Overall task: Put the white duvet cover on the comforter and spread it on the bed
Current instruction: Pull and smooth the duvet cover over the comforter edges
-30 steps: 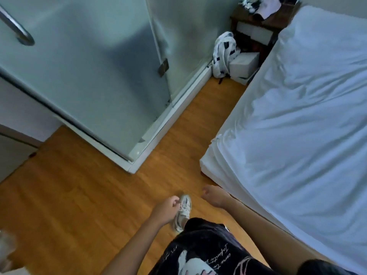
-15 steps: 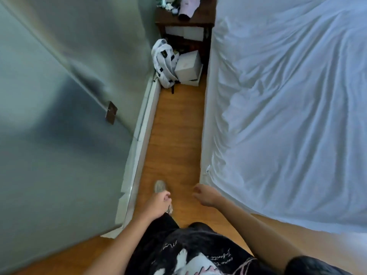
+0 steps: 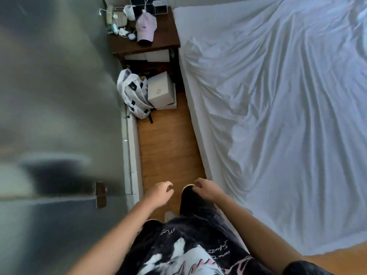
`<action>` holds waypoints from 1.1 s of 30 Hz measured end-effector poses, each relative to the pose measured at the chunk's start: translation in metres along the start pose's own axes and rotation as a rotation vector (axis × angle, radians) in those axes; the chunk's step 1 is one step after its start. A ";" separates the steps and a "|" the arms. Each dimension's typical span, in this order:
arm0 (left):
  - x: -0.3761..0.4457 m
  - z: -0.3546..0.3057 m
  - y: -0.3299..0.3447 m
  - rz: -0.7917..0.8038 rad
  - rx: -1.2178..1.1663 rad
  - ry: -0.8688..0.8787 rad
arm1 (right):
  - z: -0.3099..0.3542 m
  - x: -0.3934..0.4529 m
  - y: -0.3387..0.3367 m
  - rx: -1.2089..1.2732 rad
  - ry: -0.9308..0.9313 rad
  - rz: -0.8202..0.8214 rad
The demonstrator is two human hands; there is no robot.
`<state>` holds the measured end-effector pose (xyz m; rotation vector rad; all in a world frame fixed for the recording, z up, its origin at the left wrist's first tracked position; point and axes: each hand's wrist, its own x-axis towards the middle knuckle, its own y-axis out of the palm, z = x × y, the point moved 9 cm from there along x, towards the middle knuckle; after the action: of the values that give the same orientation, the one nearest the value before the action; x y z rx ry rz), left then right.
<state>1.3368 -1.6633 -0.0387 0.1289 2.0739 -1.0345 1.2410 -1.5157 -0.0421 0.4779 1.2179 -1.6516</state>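
Hands empty: left hand (image 3: 158, 193) and right hand (image 3: 206, 190) hang with loosely curled fingers over the floor (image 3: 166, 147). Wrinkled white duvet (image 3: 288, 116) lies spread on the bed (image 3: 195, 108), right of both hands.

Narrow wooden floor (image 3: 168, 147) between frosted glass wall (image 3: 59, 96) and dark nightstand (image 3: 158, 44).

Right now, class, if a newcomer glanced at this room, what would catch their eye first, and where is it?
The rumpled white duvet fills the right side, spread over the bed. Low in the middle, the left hand and right hand hang empty with loosely curled fingers over the narrow wood floor. At the far end of that strip stands a dark nightstand with a pale cap on it, a white bag and box at its foot.
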 end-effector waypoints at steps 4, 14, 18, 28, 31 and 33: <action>0.064 0.010 -0.071 0.006 0.035 0.030 | 0.039 0.061 -0.045 0.046 0.037 0.020; 0.227 0.028 -0.237 0.046 0.054 -0.027 | 0.126 0.242 -0.206 0.082 0.049 0.069; 0.292 0.017 -0.316 0.012 0.046 -0.008 | 0.151 0.286 -0.286 0.173 0.070 -0.015; 0.469 -0.042 -0.434 0.231 0.313 0.231 | 0.150 0.359 -0.397 0.407 0.334 -0.238; 0.502 -0.072 -0.455 0.304 0.528 0.386 | 0.158 0.367 -0.418 0.523 0.387 -0.285; 0.518 -0.092 -0.468 0.330 0.601 0.451 | 0.158 0.371 -0.427 0.578 0.410 -0.311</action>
<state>0.7386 -2.0329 -0.0730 1.0540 1.9497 -1.4780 0.7440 -1.8288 -0.0514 1.0679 1.1248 -2.2610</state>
